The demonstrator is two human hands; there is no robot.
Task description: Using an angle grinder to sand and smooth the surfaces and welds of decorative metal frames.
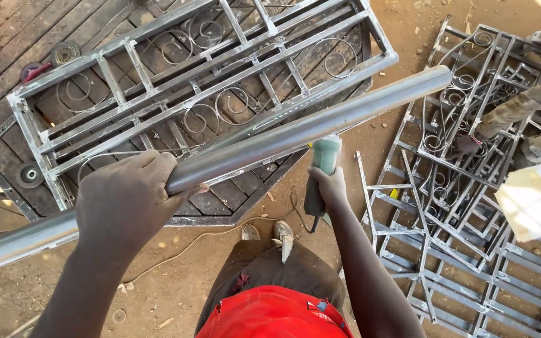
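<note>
Head view — hands (126, 200) gripping pipe (295, 134)

Grey steel pipe (295, 134), pale green grinder (324, 159), silver scroll-patterned grilles (195, 81), red shirt (273, 316)

The long pipe (270, 141) runs across the middle, from eight o'clock up to two o'clock. The left hand (126, 200) wraps it at nine o'clock; the right hand (330, 188) sits just under it near centre, around the grinder (320, 172), whose head lies just beside the pipe. Behind the pipe, at eleven to twelve o'clock, the scrollwork frame (189, 81) lies on the plank worktop (7, 56). At three to five o'clock, a stack of grilles (446, 250) lies on the dirt floor (176, 288), with another person's hand (468, 145) on them.
</note>
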